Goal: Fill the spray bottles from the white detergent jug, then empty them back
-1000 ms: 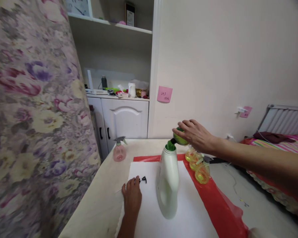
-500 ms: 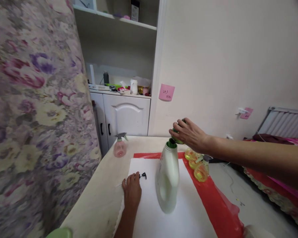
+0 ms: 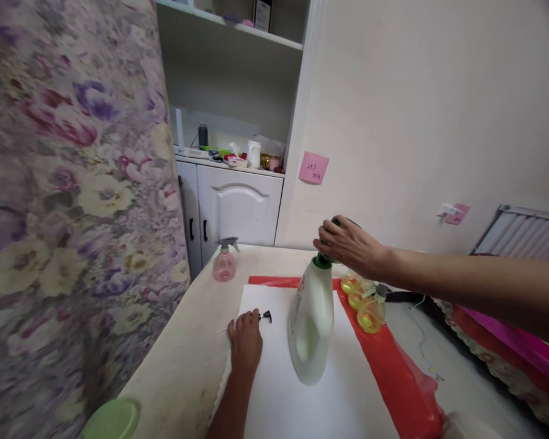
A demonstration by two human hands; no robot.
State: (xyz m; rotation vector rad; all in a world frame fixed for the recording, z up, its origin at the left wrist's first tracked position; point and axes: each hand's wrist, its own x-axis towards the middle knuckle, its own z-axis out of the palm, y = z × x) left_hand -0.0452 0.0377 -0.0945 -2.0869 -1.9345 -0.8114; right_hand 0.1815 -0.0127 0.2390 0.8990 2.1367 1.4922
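A tall white plastic bottle (image 3: 312, 323) with a green neck stands upright on a white sheet (image 3: 302, 390) on the table. My right hand (image 3: 348, 246) is wrapped round a green cap (image 3: 333, 224) held right over the bottle's mouth. My left hand (image 3: 246, 342) rests on the left edge of the white sheet with its fingers curled; a small black pump head (image 3: 265, 316) lies just past its fingertips. Whether the fingers touch the pump head I cannot tell.
Yellow spray bottles (image 3: 363, 303) stand close together on a red sheet (image 3: 402, 378) right of the white bottle. A pink spray bottle (image 3: 224, 262) stands at the table's far left. A green lid (image 3: 112, 419) lies near the front left corner. A flowered curtain hangs at left.
My right hand has brought the green cap down from beside the bottle's neck onto its mouth. My left hand has stayed in place. The view has shifted a little to the left.
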